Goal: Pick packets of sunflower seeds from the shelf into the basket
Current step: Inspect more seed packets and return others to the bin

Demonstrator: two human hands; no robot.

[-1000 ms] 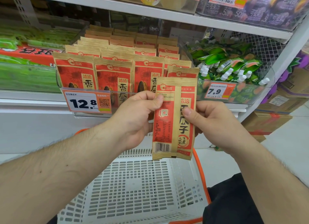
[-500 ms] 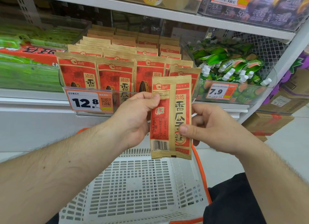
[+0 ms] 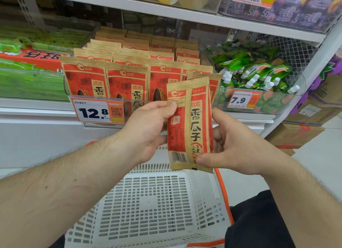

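A red and tan packet of sunflower seeds [image 3: 189,125] hangs upright above the white slotted basket [image 3: 153,209], its back side facing me. My left hand [image 3: 148,129] pinches its upper left edge with the thumb on top. My right hand [image 3: 233,146] pinches its lower right corner, fingers behind the packet. Rows of the same packets [image 3: 127,70] stand in a clear tray on the shelf just behind. Nothing lies in the basket, which has an orange handle.
A 12.8 price tag [image 3: 96,112] fronts the seed tray. Green spouted pouches [image 3: 249,72] fill the bin to the right, with a 7.9 tag. Green and red boxes [image 3: 27,59] lie at left. Cardboard boxes [image 3: 303,129] sit on the floor at right.
The packet has turned slightly in both hands and shifted a little left. My right thumb has slid down from the packet's middle to its lower right corner.
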